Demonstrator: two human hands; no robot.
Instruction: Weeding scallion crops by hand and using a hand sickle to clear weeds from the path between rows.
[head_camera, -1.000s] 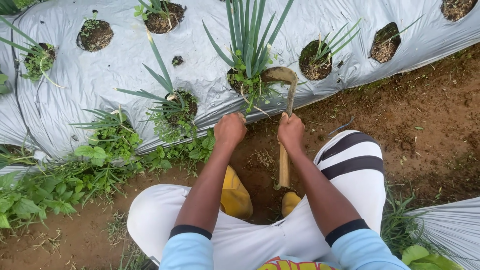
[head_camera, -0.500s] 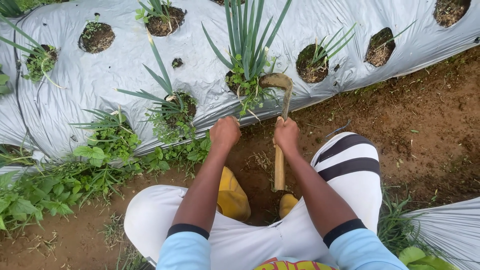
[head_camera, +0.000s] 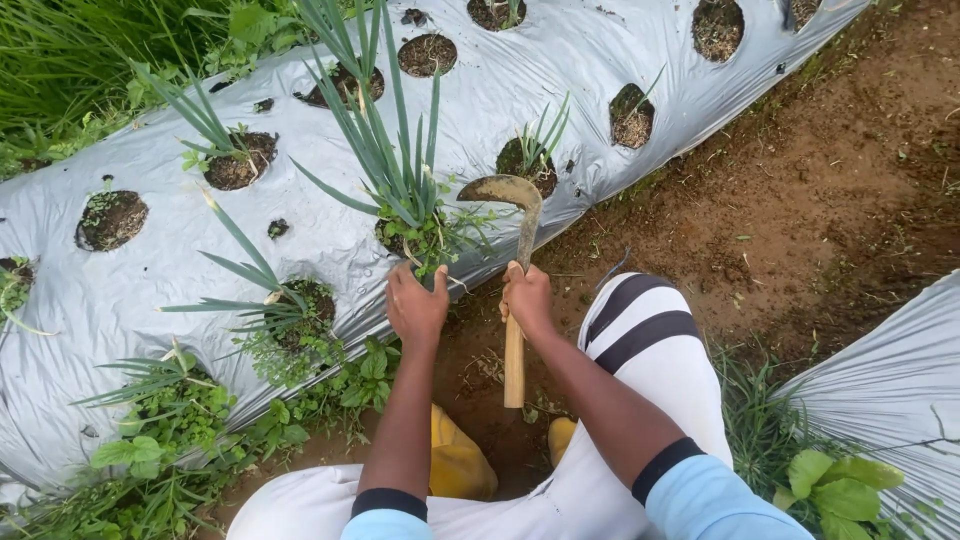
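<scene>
Weeding, mulched onion bed, mid-frame.
My right hand (head_camera: 527, 297) grips the wooden-handled sickle (head_camera: 516, 262); my left hand (head_camera: 416, 306) clutches weeds (head_camera: 440, 232) at the centre onion clump (head_camera: 385, 150). Weeds remain lower left, by my judgement uncleared.

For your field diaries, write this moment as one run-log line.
left hand: at weeds beneath onion plant | right hand: grips sickle, blade over plastic mulch | posture: crouched in dirt furrow
</scene>
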